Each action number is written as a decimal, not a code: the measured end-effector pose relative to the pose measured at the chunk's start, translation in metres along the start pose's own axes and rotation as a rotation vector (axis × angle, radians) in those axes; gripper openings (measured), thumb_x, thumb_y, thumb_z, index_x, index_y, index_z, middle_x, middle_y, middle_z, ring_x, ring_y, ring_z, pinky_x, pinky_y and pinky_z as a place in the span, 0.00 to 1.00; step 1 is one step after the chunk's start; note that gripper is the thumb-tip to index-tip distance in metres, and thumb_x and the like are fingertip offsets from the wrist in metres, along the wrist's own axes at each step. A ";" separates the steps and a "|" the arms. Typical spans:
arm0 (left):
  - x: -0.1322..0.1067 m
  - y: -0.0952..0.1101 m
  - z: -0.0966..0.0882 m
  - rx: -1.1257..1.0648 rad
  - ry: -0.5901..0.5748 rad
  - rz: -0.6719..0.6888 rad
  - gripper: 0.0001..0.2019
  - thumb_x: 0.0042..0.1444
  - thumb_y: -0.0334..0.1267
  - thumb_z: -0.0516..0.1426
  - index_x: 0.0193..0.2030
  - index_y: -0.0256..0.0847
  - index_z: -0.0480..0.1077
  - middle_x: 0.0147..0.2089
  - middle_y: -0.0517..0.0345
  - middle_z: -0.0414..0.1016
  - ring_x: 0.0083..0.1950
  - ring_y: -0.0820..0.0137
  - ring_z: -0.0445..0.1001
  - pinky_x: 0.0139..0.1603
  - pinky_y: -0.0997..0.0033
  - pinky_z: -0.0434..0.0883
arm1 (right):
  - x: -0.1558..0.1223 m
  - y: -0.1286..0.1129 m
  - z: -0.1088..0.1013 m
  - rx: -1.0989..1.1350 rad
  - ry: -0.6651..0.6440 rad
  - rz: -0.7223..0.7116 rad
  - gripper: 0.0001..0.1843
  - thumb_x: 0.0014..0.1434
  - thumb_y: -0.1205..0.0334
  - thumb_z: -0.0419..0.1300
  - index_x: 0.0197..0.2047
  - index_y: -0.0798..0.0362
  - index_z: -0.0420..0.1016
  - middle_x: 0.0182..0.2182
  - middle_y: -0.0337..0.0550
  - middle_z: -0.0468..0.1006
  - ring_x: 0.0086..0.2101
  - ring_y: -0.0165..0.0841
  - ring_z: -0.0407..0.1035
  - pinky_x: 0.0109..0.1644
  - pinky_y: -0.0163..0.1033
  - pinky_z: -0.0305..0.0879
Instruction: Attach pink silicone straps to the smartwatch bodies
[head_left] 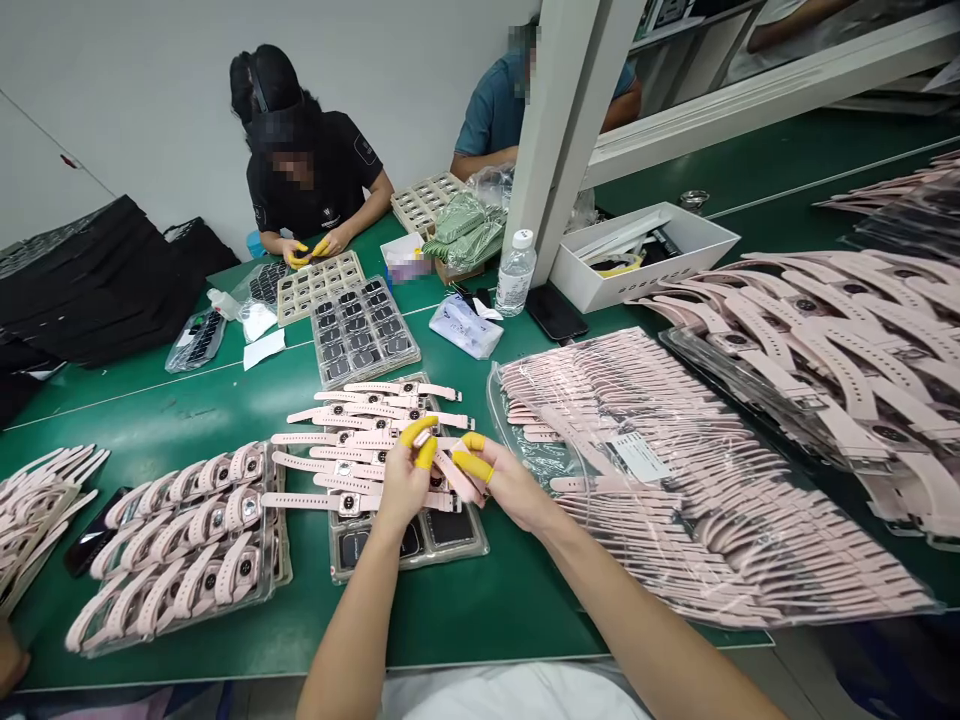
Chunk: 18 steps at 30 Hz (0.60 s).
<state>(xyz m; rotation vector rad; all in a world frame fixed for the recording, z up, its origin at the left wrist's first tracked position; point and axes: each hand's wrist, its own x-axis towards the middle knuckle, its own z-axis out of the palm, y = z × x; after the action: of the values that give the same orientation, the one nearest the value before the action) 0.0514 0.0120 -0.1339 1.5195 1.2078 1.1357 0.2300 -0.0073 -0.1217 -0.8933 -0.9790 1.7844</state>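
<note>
My left hand (405, 485), with yellow finger cots on its fingertips, is closed in a pinch on a small pale piece that looks like a watch case, largely hidden by the fingers. Beside it my right hand (514, 487), also in yellow finger cots, grips a pink watch strap (466, 483) that slants down between the hands. Both hands are over a clear tray (459, 546) of dark square watch faces. Across that tray lie several pink-strapped watches (349, 504), fanned out to the left.
Left stands a tray of looped pink watches (180, 575). On the right lies a plastic bag of pink straps (637, 500), with more strapped watches (810, 305) beyond. A bottle (516, 275), phone (556, 313) and white box (645, 270) stand near the post. A co-worker (315, 170) sits opposite.
</note>
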 end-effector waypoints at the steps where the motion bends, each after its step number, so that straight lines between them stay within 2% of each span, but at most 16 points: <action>1: -0.002 0.000 0.002 0.098 -0.041 0.078 0.17 0.70 0.43 0.57 0.62 0.42 0.73 0.54 0.45 0.81 0.42 0.64 0.82 0.44 0.58 0.84 | 0.000 0.001 0.001 0.002 -0.019 0.006 0.26 0.59 0.37 0.68 0.39 0.51 0.70 0.25 0.34 0.74 0.19 0.25 0.60 0.22 0.33 0.56; 3: -0.005 0.000 0.002 0.255 -0.068 0.223 0.18 0.70 0.36 0.55 0.63 0.43 0.73 0.60 0.45 0.78 0.60 0.58 0.78 0.62 0.48 0.78 | -0.001 0.002 0.003 -0.008 -0.032 0.019 0.25 0.60 0.37 0.68 0.40 0.51 0.69 0.23 0.33 0.72 0.17 0.25 0.58 0.21 0.33 0.53; 5: -0.005 0.001 -0.001 0.324 -0.081 0.296 0.19 0.69 0.32 0.52 0.64 0.43 0.72 0.64 0.45 0.75 0.67 0.58 0.74 0.68 0.46 0.73 | -0.002 0.003 0.005 -0.013 -0.017 0.011 0.25 0.59 0.37 0.69 0.41 0.50 0.70 0.22 0.32 0.71 0.17 0.25 0.57 0.20 0.32 0.52; 12: -0.006 0.001 -0.006 0.364 -0.103 0.335 0.29 0.60 0.23 0.51 0.66 0.44 0.70 0.65 0.47 0.75 0.66 0.60 0.74 0.67 0.51 0.75 | -0.003 0.003 0.007 -0.051 -0.096 0.038 0.25 0.61 0.36 0.67 0.41 0.52 0.72 0.22 0.33 0.71 0.17 0.24 0.55 0.20 0.32 0.50; 18: -0.007 0.001 -0.005 0.392 -0.203 0.404 0.34 0.56 0.20 0.49 0.68 0.47 0.69 0.67 0.49 0.73 0.68 0.60 0.73 0.68 0.50 0.75 | -0.003 0.005 0.003 -0.031 -0.119 0.099 0.24 0.59 0.38 0.68 0.37 0.52 0.72 0.20 0.33 0.69 0.16 0.23 0.52 0.18 0.31 0.45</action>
<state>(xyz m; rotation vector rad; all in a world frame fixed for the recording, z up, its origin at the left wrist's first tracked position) 0.0458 0.0058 -0.1327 2.1960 1.0510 0.9973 0.2270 -0.0126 -0.1241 -0.8757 -1.0565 1.9292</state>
